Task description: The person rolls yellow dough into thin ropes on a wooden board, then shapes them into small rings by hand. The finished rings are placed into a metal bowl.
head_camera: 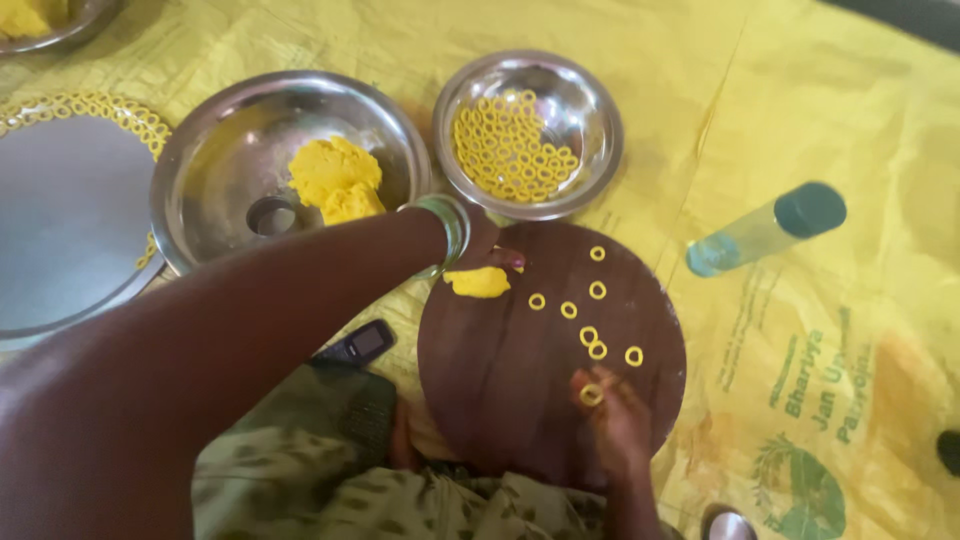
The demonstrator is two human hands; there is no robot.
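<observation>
Dough rings piling up, plenty of dough left.
My right hand [612,410] pinches a fresh ring [591,394] low on the round wooden board [500,370]; my left hand [488,243] presses the small dough lump [478,282], its fingers hidden. Seven rings [587,335] wait centre-frame, the upper steel bowl [590,110] holds many, and the larger bowl's dough mound [335,178] remains.

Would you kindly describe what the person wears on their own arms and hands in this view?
Both forearms are bare, with no sleeves in view. The left wrist carries a stack of green bangles just behind the left hand, whose fingernail looks painted a dark pinkish red. The right hand shows no ring, bangle or glove that can be made out.
</observation>
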